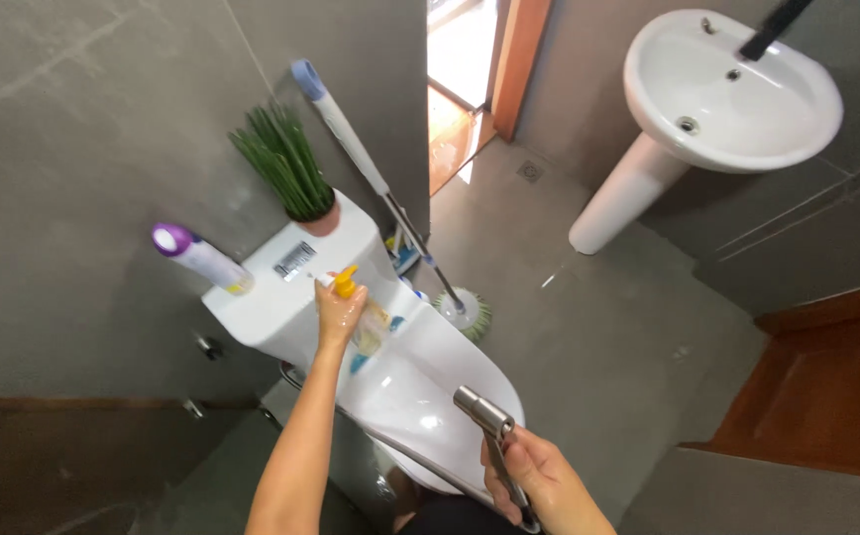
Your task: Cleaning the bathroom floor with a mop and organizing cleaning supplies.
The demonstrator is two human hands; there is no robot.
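Now the left hand (339, 312) clasps a spray bottle (363, 315) on the closed toilet (430, 381) lid just before the cistern (291, 287), while the right hand (539, 476) grips a metal sprayer (484, 416) over the lid's front, a plant (286, 163) and an aerosol can (197, 255) atop the cistern.

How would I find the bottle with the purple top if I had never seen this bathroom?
Find the white toilet tank against the grey wall. On its lid, at the end farthest from the green plant, stands a white spray can. It is the only thing with a purple cap; the bottle in the left hand has a yellow top.
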